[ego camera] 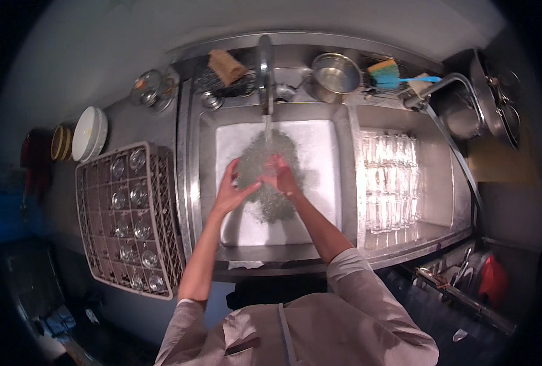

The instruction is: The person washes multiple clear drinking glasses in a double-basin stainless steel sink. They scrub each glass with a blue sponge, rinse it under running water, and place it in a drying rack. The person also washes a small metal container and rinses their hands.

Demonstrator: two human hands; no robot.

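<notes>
My left hand (232,188) is at the left edge of a loose, fine-textured green mass (275,208), which looks like leafy herbs. Its thumb is spread from the fingers and points right. My right hand (281,177) lies over the middle of the mass with bent, blurred fingers; whether it grips any is unclear. Water (268,126) runs from the curved metal faucet (265,75) onto the mass, just beyond my right fingers. All this is inside a square stainless steel sink basin (278,249) with a brightly lit floor.
Rows of clear drinking glasses (390,180) fill part of the right basin. To the left, a glass rack (115,219) holds several glasses. Behind stand a metal pot (336,77), a blue-handled brush (390,81), and a brown block (226,67). White bowls (89,132) lean at the far left.
</notes>
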